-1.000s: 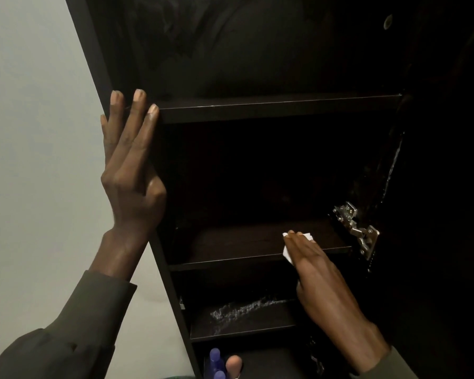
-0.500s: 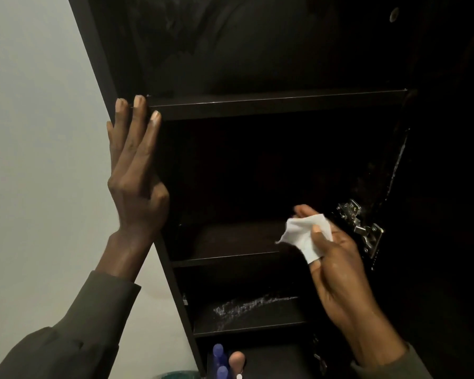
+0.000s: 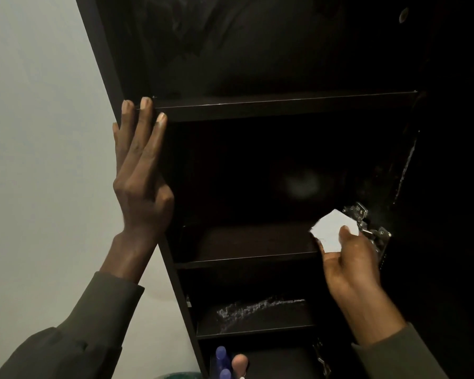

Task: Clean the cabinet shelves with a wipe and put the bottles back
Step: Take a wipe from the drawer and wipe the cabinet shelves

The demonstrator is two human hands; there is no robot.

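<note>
Left hand [image 3: 140, 170]: fingers straight, flat against the cabinet [image 3: 104, 50] side panel edge. Bottles [image 3: 225, 362]: caps up, long axis apparently vertical, at bottom; labels hidden. Right hand [image 3: 350, 263]: pinches the wipe [image 3: 330, 231], one corner pointing up, beside the hinge [image 3: 367, 228].

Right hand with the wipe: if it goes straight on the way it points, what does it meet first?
Probably the metal hinge on the cabinet's right wall, just beyond the wipe that the right hand pinches. Depth is unclear; it might pass into the dark compartment instead.
</note>
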